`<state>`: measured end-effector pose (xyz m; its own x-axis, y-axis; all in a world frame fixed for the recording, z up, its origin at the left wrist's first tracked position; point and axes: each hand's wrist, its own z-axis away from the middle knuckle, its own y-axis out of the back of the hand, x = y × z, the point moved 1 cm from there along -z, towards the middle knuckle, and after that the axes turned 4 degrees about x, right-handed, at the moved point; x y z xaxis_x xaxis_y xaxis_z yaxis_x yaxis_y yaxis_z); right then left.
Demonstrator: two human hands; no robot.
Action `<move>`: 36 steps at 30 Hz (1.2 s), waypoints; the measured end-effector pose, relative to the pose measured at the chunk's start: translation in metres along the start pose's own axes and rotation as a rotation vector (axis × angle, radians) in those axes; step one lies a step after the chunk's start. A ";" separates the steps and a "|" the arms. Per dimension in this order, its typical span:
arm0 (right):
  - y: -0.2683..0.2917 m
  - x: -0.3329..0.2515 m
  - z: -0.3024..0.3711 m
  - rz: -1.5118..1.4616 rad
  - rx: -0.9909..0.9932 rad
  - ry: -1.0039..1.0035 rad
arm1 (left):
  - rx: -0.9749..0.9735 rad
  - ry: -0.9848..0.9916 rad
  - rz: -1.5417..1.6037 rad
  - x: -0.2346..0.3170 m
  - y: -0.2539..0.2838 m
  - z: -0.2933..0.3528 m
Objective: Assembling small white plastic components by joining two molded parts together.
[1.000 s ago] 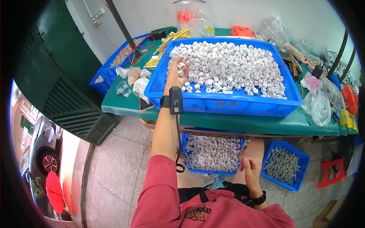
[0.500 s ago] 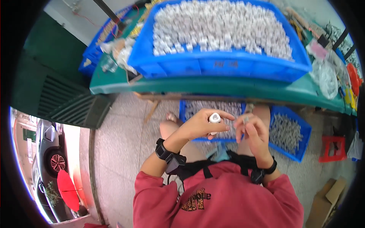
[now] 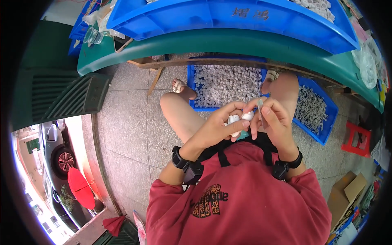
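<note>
My left hand (image 3: pixel 217 127) is closed around a few small white plastic pieces, one a rounded piece (image 3: pixel 233 119) lying in the curled fingers. Another white piece (image 3: pixel 247 116) sits at its fingertips, close to my right hand. In my right hand (image 3: pixel 278 122) a thin, flat, blade-like strip (image 3: pixel 261 111) is pinched upright between thumb and fingers. Both hands meet above my lap, the strip beside the white piece. Beyond them, on the floor, a blue bin (image 3: pixel 190 86) holds many similar white pieces.
A large blue crate (image 3: pixel 212 18) of white pieces stands on the green table (image 3: pixel 196 43). Right of my legs, another blue bin (image 3: pixel 331 122) holds grey metal-looking loops. Farther right are a red stool (image 3: pixel 356 139) and a cardboard box (image 3: pixel 345 192). A phone (image 3: pixel 121 43) lies at the table's left.
The view has tilted downward. My hands have come together, and more white pieces now show in my left hand. The strip in my right hand is now plainly seen.
</note>
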<state>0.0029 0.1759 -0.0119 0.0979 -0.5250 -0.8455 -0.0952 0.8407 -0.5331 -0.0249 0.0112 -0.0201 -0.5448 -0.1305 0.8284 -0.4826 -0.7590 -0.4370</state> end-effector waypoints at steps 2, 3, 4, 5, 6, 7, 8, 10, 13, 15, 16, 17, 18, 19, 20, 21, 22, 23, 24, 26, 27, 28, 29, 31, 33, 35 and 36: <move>-0.004 -0.002 0.001 -0.021 0.009 -0.023 | 0.038 0.042 0.072 0.000 0.000 0.003; -0.009 -0.004 0.001 -0.074 0.065 0.004 | 0.038 0.047 0.074 -0.002 -0.001 0.004; -0.012 -0.005 0.000 -0.132 0.117 0.029 | 0.065 0.063 0.204 -0.003 -0.001 0.006; -0.009 -0.004 0.002 -0.139 0.115 0.026 | 0.092 0.077 0.333 -0.004 -0.001 0.008; -0.004 -0.003 0.005 0.043 0.129 0.129 | 0.099 0.080 0.330 -0.005 -0.002 0.009; -0.002 -0.002 0.008 0.228 0.145 0.233 | 0.085 0.028 0.404 -0.006 -0.003 0.011; -0.005 -0.001 0.010 0.224 0.146 0.231 | 0.070 -0.024 0.477 -0.007 -0.004 0.013; -0.014 -0.004 0.012 0.374 0.083 0.237 | 0.088 -0.061 0.469 -0.008 -0.009 0.017; -0.019 -0.005 0.011 0.462 0.076 0.210 | 0.112 -0.125 0.440 -0.005 -0.018 0.022; -0.021 -0.005 0.011 0.486 0.067 0.222 | 0.121 -0.150 0.419 -0.003 -0.021 0.024; -0.022 -0.006 0.012 0.513 0.069 0.215 | 0.113 -0.161 0.422 -0.004 -0.022 0.025; -0.023 -0.007 0.013 0.540 0.072 0.208 | 0.105 -0.173 0.425 -0.004 -0.023 0.026; -0.023 -0.006 0.013 0.539 0.074 0.206 | 0.106 -0.169 0.425 -0.004 -0.023 0.026; -0.024 -0.007 0.013 0.559 0.077 0.229 | 0.118 -0.178 0.430 -0.005 -0.024 0.027; -0.024 -0.007 0.013 0.579 0.081 0.253 | 0.130 -0.187 0.434 -0.005 -0.024 0.027; -0.025 -0.007 0.014 0.579 0.083 0.250 | 0.131 -0.184 0.435 -0.005 -0.025 0.028; -0.025 -0.007 0.014 0.590 0.086 0.270 | 0.133 -0.188 0.440 -0.004 -0.027 0.029; -0.026 -0.007 0.014 0.600 0.089 0.289 | 0.136 -0.193 0.446 -0.003 -0.028 0.029; -0.026 -0.007 0.014 0.599 0.089 0.288 | 0.138 -0.192 0.446 -0.003 -0.028 0.030; -0.026 -0.007 0.015 0.610 0.090 0.323 | 0.145 -0.206 0.449 -0.003 -0.030 0.030; -0.026 -0.007 0.015 0.609 0.090 0.321 | 0.146 -0.206 0.449 -0.002 -0.030 0.031; -0.026 -0.008 0.014 0.635 0.080 0.366 | 0.150 -0.213 0.448 -0.001 -0.031 0.031; -0.026 -0.008 0.013 0.662 0.069 0.411 | 0.154 -0.220 0.447 -0.001 -0.031 0.032; -0.026 -0.008 0.012 0.690 0.062 0.450 | 0.165 -0.221 0.445 0.000 -0.032 0.032; -0.026 -0.008 0.011 0.719 0.055 0.489 | 0.175 -0.222 0.442 0.001 -0.034 0.032; -0.027 -0.009 0.010 0.764 0.050 0.540 | 0.193 -0.235 0.417 0.002 -0.034 0.033; -0.027 -0.009 0.010 0.764 0.051 0.539 | 0.194 -0.234 0.417 0.002 -0.034 0.034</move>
<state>0.0149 0.1594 0.0106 -0.4471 0.1922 -0.8736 0.1004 0.9813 0.1645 0.0137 0.0154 0.0080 -0.4850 -0.5698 0.6635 -0.1087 -0.7135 -0.6922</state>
